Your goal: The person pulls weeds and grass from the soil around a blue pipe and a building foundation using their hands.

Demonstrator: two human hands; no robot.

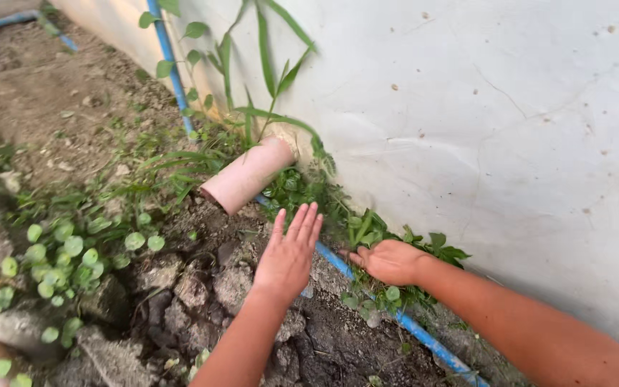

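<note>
- Weeds: leafy green weed clump point(395, 247) at the foot of the pale plastered wall point(503, 129), growing over the thin blue plastic pipe point(367, 290) that runs along the wall base.
- Right hand point(390, 261): closed down into that clump, knuckles up, fingers buried in leaves. Looks like a grip on stems, but the fingertips are hidden, so can't confirm what it has hold of.
- Left hand point(289, 256): flat and fully open, fingers straight and together, holding nothing. Hovering over bare soil just left of the blue pipe, near the clump; contact with the ground unclear.
- Progress, judged from the ground: dark broken soil and grey stones point(195, 294) below the hands are mostly bare, so that patch reads as done.
- Left to do: clump under right hand is rooted; more green around the short pink clay pipe stub point(246, 175) sticking out of the wall, tall grass blades point(266, 64) above it, round-leaved creeper patch point(66, 258) well to the left.
- Estimate: early-to-mid stage.
</note>
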